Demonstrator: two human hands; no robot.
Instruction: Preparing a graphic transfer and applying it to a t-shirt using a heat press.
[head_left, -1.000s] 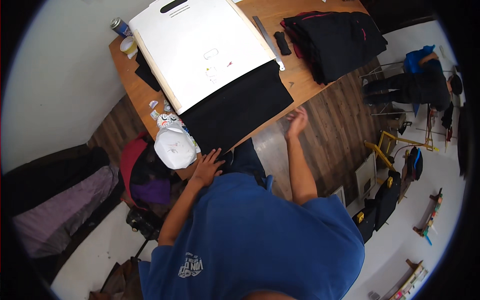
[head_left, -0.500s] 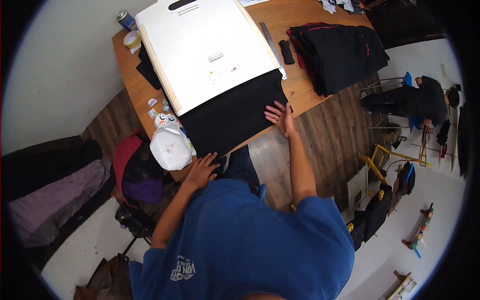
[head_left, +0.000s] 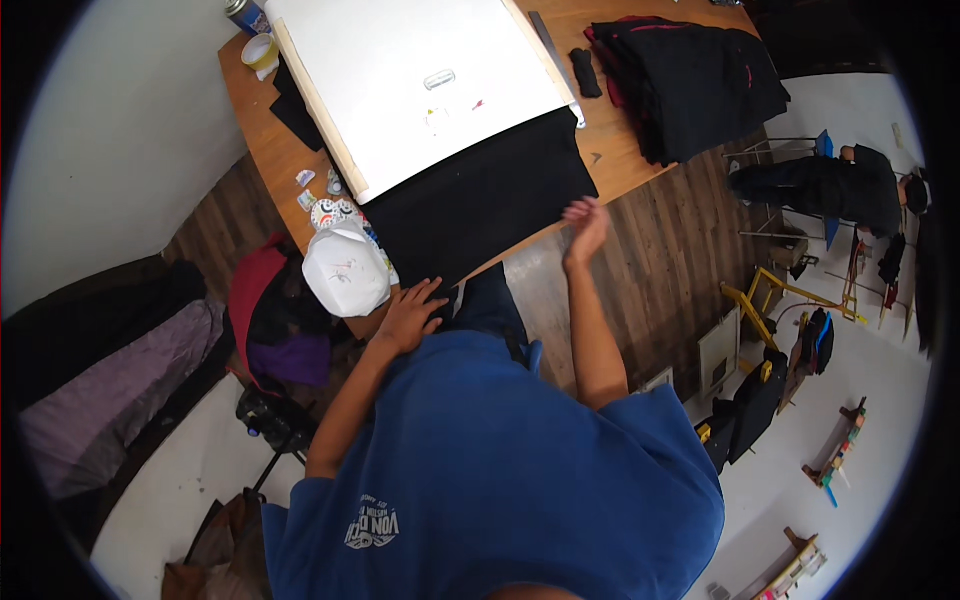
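Observation:
A flat black cloth [head_left: 480, 200] lies on the wooden table, its far part covered by a large white board [head_left: 420, 90] with pale wooden side strips. My left hand [head_left: 408, 316] rests at the cloth's near left corner, fingers spread and nothing held. Over the table's front edge, by the cloth's near right corner, my right hand [head_left: 588, 236] is raised. Its fingers are loosely extended and slightly blurred, with nothing visible in them; whether it touches the cloth I cannot tell.
Left of the cloth sits a white faceted object [head_left: 347, 270]. A yellow tub [head_left: 260, 50] and spray can [head_left: 246, 14] stand farther back. On the right are folded black garments [head_left: 690, 85], a black roll [head_left: 585, 74] and a metal ruler [head_left: 550, 45]. Another person [head_left: 850, 185] is beyond.
My right hand has drawn off the cloth's right part toward the table's edge, its fingers closer together. My left hand stays at the near left corner. The view has shifted slightly.

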